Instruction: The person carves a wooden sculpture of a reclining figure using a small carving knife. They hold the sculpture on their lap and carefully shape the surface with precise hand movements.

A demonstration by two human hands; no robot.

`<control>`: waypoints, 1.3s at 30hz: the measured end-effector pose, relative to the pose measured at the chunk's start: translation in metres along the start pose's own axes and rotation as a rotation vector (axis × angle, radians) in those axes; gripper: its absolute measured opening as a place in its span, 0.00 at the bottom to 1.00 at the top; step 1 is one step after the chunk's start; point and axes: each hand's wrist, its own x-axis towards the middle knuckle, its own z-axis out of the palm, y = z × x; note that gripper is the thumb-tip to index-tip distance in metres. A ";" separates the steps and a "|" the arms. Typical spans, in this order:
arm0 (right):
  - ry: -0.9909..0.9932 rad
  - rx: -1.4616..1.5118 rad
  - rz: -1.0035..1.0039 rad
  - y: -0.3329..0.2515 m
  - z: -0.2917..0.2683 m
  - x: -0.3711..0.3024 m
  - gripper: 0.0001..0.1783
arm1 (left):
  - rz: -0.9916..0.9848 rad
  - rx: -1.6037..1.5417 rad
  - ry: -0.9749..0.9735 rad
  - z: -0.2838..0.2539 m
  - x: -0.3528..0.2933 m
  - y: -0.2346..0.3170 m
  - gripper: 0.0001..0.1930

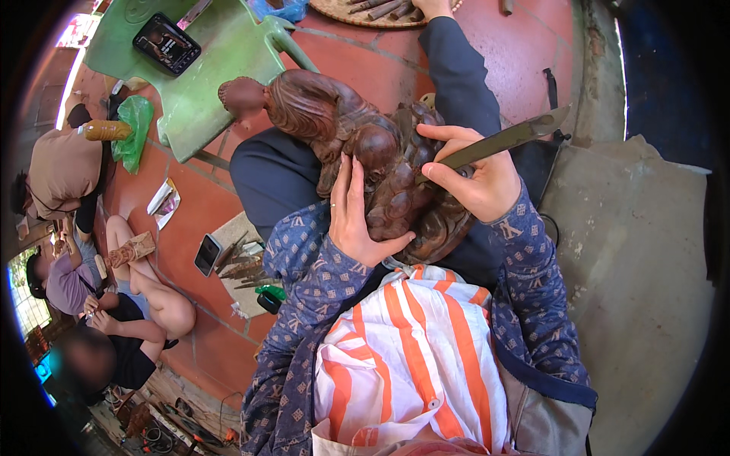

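A dark brown carved wooden statue (357, 129) of a rounded seated figure lies tilted across my lap, its head toward the upper left. My left hand (353, 216) holds it, index and middle fingers stretched over the rounded belly and thumb spread along the lower carving. My right hand (480, 176) is closed round a long, flat, greenish-grey carving tool (517, 135) with a slanted far end. The tool's working end points down-left at the statue's carved base, near my right thumb. Whether it touches the wood I cannot tell.
A green plastic chair (201, 106) bears a phone (167, 44). On the red tiles (190, 258) lie another phone (207, 254) and several carving tools (243, 262). A woven tray (365, 14) with tools is at the top. People (144, 304) sit at left; a grey slab (631, 251) is at right.
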 end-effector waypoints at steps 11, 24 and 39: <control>0.028 0.028 -0.018 0.005 0.002 0.003 0.08 | -0.003 0.004 -0.006 0.000 0.000 0.000 0.66; 0.041 -0.219 -0.200 -0.002 0.005 0.003 0.09 | 0.003 -0.005 0.000 0.001 0.000 0.000 0.65; 0.011 -0.043 -0.149 0.007 -0.003 0.005 0.09 | 0.007 0.010 -0.008 0.001 0.000 -0.001 0.66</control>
